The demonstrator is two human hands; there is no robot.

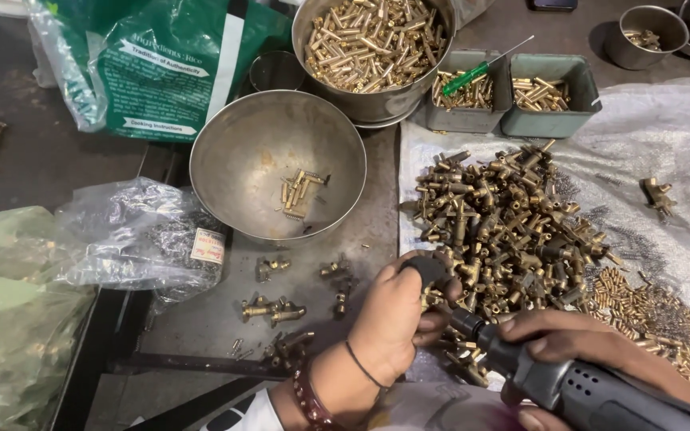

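Brass fitting pinched in left hand; right hand grips ribbed grey driver.

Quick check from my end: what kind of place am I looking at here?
Likely a small metal-parts assembly workbench: a heap of brass fittings, steel bowls of brass pins, and a power screwdriver in the right hand.

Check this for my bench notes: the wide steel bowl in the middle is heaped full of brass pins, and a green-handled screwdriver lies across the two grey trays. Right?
Not quite. In the head view the wide steel bowl holds only a small cluster of brass pins on its bottom. The green-handled screwdriver does lie across the grey trays.
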